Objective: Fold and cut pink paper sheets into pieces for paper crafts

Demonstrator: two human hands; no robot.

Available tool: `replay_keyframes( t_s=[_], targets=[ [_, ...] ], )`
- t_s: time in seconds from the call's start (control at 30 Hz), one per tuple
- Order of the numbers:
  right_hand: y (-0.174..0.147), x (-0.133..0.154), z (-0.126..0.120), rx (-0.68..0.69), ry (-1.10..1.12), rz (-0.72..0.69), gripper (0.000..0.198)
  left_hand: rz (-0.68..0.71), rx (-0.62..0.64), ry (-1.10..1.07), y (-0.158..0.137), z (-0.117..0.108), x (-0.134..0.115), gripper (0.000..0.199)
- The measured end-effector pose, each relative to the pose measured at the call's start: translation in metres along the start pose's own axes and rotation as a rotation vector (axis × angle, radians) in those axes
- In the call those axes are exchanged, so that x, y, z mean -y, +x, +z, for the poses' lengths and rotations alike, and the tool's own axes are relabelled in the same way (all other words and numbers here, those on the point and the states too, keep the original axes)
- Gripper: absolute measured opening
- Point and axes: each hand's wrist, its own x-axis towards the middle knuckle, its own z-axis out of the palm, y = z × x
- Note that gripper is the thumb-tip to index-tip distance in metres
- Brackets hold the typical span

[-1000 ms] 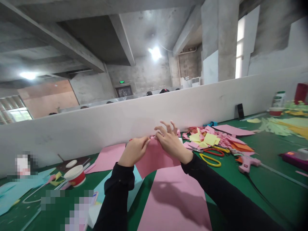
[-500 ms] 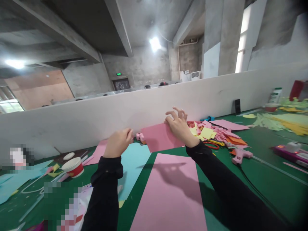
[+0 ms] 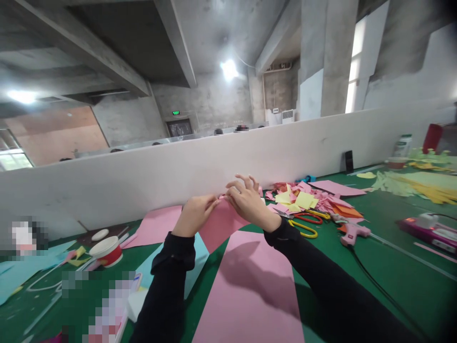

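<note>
A small dark-pink sheet of paper hangs tilted in the air, its upper edge between my two hands. My left hand pinches it near the upper left corner with thumb and forefinger. Close beside it, my right hand grips the top edge, its other fingers raised and curled. Part of the sheet is hidden behind my right hand. Below lies a large light-pink sheet flat on the green table, with the hands' shadow on it. A light-blue sheet lies partly under my left forearm.
To the right are scissors with red and yellow handles, pink and yellow paper scraps, a pink glue gun with a cord and a purple power strip. A red-and-white paper cup stands left. A white partition runs behind.
My left hand has moved right and taken hold of the dark-pink sheet. My right hand has come left and lower with it, so the hands are now close together.
</note>
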Motion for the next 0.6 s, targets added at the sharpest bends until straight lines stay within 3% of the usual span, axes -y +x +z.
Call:
replay_keyframes(
  t_s=[0.27,0.6],
  targets=[
    [-0.003,0.004,0.002,0.076,0.052,-0.046,0.021,-0.009,0.013,-0.062,0.001,0.0,0.001,0.034],
    [0.0,-0.02,-0.006,0.196,0.097,0.117,0.026,-0.041,0.007,0.0,-0.003,-0.009,0.011,0.035]
  ],
)
